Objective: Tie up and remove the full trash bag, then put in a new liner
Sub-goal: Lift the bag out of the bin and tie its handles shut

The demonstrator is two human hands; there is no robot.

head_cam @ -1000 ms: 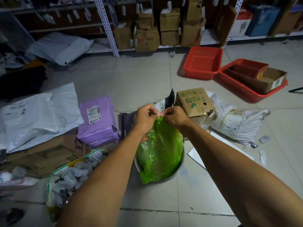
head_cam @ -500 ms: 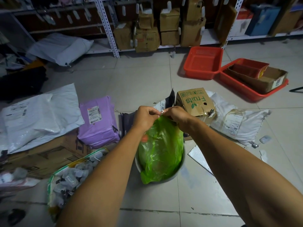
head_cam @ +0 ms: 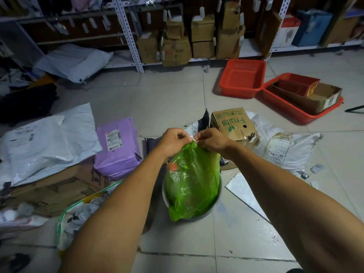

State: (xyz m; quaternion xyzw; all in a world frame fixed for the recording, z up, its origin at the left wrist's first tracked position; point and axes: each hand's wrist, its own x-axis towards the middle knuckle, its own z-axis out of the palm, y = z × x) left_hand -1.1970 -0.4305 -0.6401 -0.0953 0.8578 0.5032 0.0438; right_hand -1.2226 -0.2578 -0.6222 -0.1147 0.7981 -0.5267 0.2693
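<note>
the translucent green plastic trash bag (head_cam: 194, 180) sat in a round grey bin (head_cam: 215, 205) on the pale tiled floor (head_cam: 167, 99), near the middle of the scene, its gathered neck drawn up to a point between the two hands. the left hand (head_cam: 173, 141) had its fingers curled and pinched the neck from the left; the right hand (head_cam: 211, 141) did the same from the right, and the knuckles of the two nearly met. a thin white tie (head_cam: 192, 137) showed between the fingertips, though which hand held it could not be told. both bare forearms reached in from the near edge and hid part of the floor and bin rim.

just beyond the hands stood a brown cardboard box printed "fruits" (head_cam: 233, 125), with a white parcel sack (head_cam: 285, 148) to its right. to the left lay a purple plastic mailer (head_cam: 117, 148) and a large white mailer (head_cam: 45, 142). farther right sat a red plastic basket (head_cam: 243, 78). metal shelving with cardboard cartons (head_cam: 177, 48) lined the far wall.
</note>
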